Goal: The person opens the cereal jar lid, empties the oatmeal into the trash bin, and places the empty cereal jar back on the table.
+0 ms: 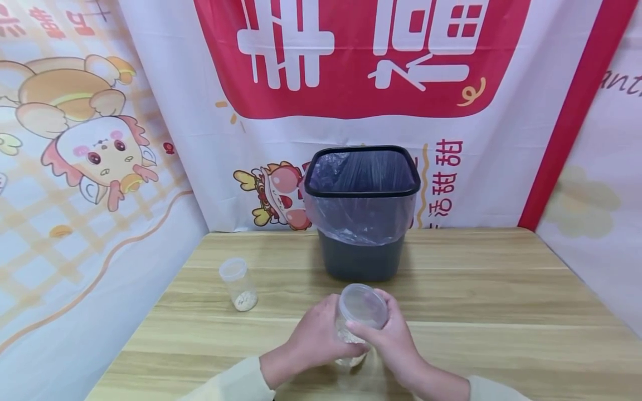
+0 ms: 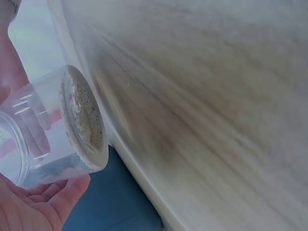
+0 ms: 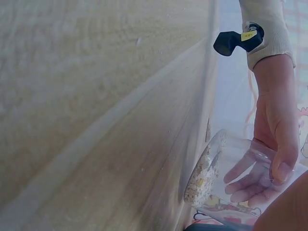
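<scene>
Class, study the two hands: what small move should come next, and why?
Probably a gentle turn of the lid by the right hand: its thumb lies at the lid's rim, while the left hand grips the side of the jar and could steady it.

Bin: dark, black-rimmed; centre of frame, on table, wood-grained, lower frame. Liner: translucent, overhanging the bin's outside. Jar: clear, pale contents at base; left of centre. Banner: red and white, lettered; top centre. Cloth: cartoon-printed; upper left.
</scene>
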`<act>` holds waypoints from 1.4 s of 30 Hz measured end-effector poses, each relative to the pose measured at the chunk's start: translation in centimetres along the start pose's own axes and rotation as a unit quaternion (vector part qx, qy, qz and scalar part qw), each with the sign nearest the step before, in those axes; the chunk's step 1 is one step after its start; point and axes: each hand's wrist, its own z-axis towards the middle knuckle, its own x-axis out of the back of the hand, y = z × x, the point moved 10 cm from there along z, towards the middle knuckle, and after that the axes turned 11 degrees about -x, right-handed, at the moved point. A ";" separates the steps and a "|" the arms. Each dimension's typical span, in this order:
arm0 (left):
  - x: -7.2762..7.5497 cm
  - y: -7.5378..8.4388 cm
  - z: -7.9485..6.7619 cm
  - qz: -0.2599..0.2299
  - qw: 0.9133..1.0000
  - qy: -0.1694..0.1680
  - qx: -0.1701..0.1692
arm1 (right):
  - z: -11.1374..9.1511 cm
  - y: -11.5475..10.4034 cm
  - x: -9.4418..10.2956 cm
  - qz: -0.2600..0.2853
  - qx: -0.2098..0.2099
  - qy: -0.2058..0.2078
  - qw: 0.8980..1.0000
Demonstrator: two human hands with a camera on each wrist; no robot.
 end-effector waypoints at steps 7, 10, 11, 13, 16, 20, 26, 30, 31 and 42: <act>-0.2 0.3 -0.1 0.012 1.000 0.010 -0.021 | 0.2 0.2 0.3 -0.030 0.000 0.023 0.999; -0.1 0.4 -0.1 0.011 0.999 0.015 -0.032 | 0.3 0.1 0.4 -0.038 0.004 0.026 0.999; -0.1 0.5 -0.1 0.009 0.999 0.016 -0.035 | 0.4 0.1 0.5 -0.040 0.006 0.025 0.999; -0.1 0.5 -0.1 0.003 0.999 0.016 -0.042 | 0.4 0.0 0.6 -0.042 0.015 0.021 0.999; -0.1 0.5 -0.1 -0.008 0.999 0.007 -0.050 | 0.6 -0.1 0.6 -0.042 0.026 0.002 0.999; -0.3 0.3 -0.2 -0.028 0.998 -0.017 -0.061 | 0.8 -0.3 0.4 -0.054 0.044 -0.042 0.997; -0.5 0.1 -0.2 -0.060 0.995 -0.041 -0.075 | 1.3 -0.4 -0.4 -0.070 0.083 -0.147 0.983; -0.5 0.0 -0.3 -0.075 0.993 -0.040 -0.081 | 1.3 -0.2 -0.8 -0.054 0.087 -0.203 0.974; -0.5 0.0 -0.3 -0.079 0.993 -0.038 -0.080 | 1.3 -0.2 -1.0 -0.048 0.086 -0.213 0.972; -0.2 -0.9 -0.4 -0.076 0.997 0.000 -0.018 | 1.0 0.0 -0.2 -0.012 0.044 -0.066 0.997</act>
